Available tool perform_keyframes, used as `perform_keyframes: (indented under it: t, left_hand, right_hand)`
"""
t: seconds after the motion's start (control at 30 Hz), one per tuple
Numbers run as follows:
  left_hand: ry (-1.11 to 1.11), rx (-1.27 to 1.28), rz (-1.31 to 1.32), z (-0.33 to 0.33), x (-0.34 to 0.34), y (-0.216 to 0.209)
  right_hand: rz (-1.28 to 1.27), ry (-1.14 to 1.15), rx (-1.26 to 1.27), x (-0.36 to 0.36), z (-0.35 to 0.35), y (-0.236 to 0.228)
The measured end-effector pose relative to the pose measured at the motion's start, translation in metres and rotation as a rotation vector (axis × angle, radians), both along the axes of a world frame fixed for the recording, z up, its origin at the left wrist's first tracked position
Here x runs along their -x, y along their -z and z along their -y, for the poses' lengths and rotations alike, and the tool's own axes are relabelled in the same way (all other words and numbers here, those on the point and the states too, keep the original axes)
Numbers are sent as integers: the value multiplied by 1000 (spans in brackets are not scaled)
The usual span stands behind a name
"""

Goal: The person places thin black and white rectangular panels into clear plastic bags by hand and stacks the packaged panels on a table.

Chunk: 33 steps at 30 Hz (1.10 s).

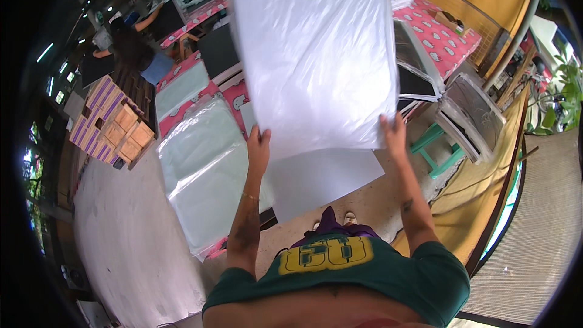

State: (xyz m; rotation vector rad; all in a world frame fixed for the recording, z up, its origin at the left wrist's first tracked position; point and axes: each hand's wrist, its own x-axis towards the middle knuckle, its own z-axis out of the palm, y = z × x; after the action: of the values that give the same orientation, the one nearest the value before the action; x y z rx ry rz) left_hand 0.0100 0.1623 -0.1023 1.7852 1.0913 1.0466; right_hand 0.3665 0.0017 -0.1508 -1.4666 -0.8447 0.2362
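Note:
Raised in front of me is a large white rectangular panel in a loose, shiny clear plastic bag. My left hand pinches its lower left corner area, and my right hand grips the lower right edge. Both hands are closed, with the thumbs towards me. Beneath the panel's lower edge, a plain pale sheet lies partly covered. Left of my left forearm is a pile of clear plastic bags with creased, glossy surfaces. The panel hides part of the table behind it.
Pink patterned cloth covers the tables. Wrapped dark-faced panels lean at right by a green stool. Stacked cartons stand at left, and another person works beyond. A yellow tarp hangs along the right.

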Motion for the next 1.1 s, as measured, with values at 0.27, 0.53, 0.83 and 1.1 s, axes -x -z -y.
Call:
perform_keyframes:
  t: [0.27,0.53,0.83,1.1]
  left_hand:
    - [374,479,382,-57,-173,-52]
    - [43,503,546,-74,-214,-1]
    - [-133,134,-420,59,103,31]
    - [-352,17,-465,81,268,61]
  right_hand:
    - [-129,13,168,-209,-16,-100]
    - [1072,107,510,-90,-43,-109]
    - [1234,202,326,-75,-51,-90]
    - [373,-888,34,223,-76,-24]
